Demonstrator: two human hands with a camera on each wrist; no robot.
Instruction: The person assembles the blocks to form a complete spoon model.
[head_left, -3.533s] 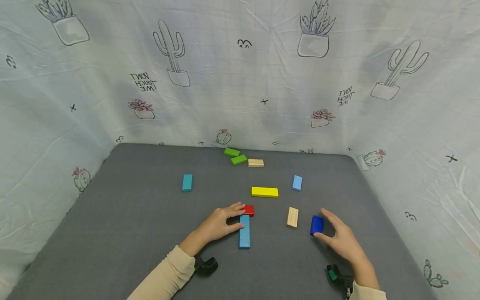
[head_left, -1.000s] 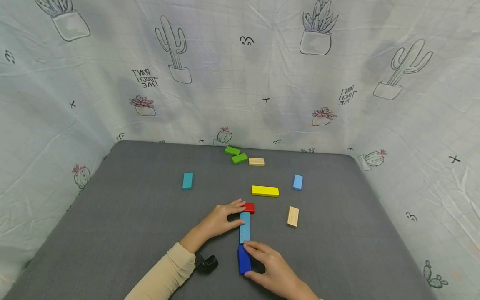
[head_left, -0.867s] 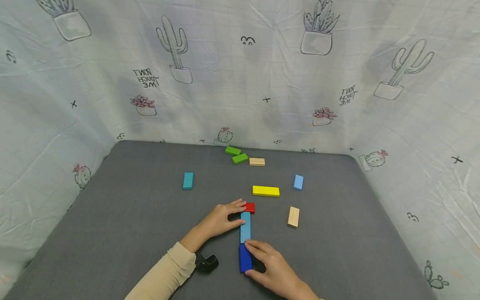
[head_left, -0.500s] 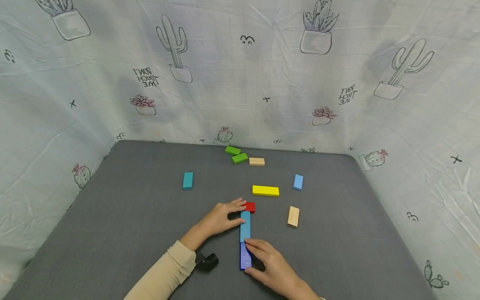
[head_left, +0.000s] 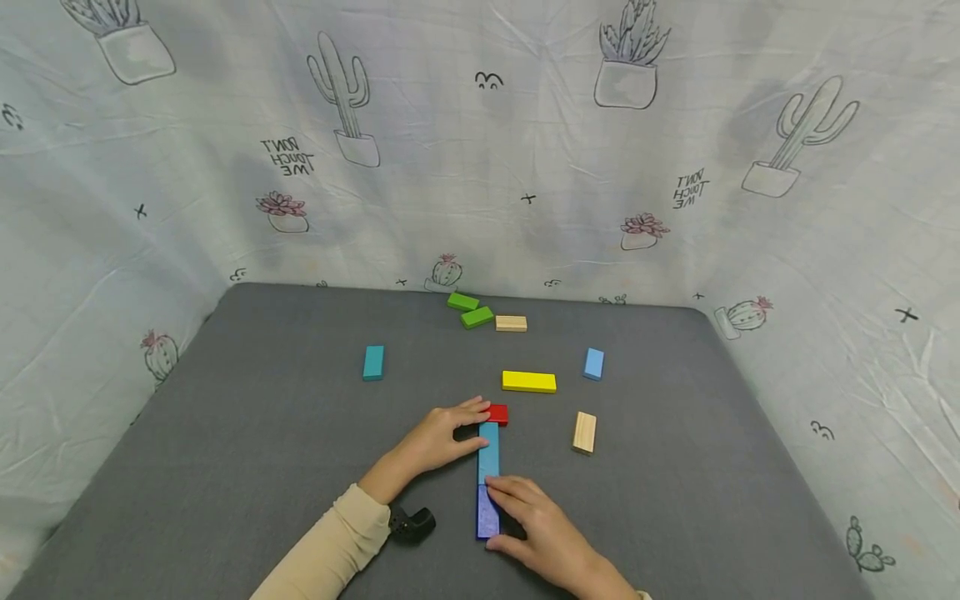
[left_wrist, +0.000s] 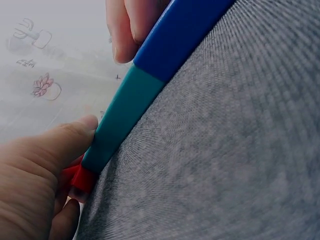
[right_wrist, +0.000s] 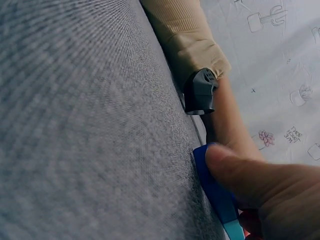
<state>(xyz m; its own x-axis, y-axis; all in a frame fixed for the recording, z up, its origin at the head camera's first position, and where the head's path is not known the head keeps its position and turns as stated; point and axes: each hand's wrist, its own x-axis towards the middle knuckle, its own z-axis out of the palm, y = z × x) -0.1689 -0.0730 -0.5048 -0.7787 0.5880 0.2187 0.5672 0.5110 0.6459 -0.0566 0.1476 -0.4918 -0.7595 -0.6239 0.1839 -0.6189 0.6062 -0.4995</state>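
A red block [head_left: 498, 414], a long light blue block [head_left: 488, 462] and a dark blue block [head_left: 487, 514] lie end to end in a line toward the near side. My left hand [head_left: 438, 439] holds the far end, fingertips on the red block and thumb against the light blue one. The left wrist view shows the dark blue block [left_wrist: 175, 42] meeting the light blue block [left_wrist: 122, 117] end to end. With the thumb at its near end and the fingertips by the joint, my right hand [head_left: 543, 533] grips the dark blue block.
Beyond the hands lie a yellow block [head_left: 528, 382], a teal block [head_left: 373, 363] and a small blue block [head_left: 594, 364]. A plain wooden block [head_left: 584, 432] is to the right. Two green blocks [head_left: 477, 317] and another wooden block [head_left: 511, 323] sit near the back curtain [head_left: 562, 150].
My right hand brought the dark blue block from the right to the near end of the light blue block, then moved it slightly forward against it. My left hand stays at the red block.
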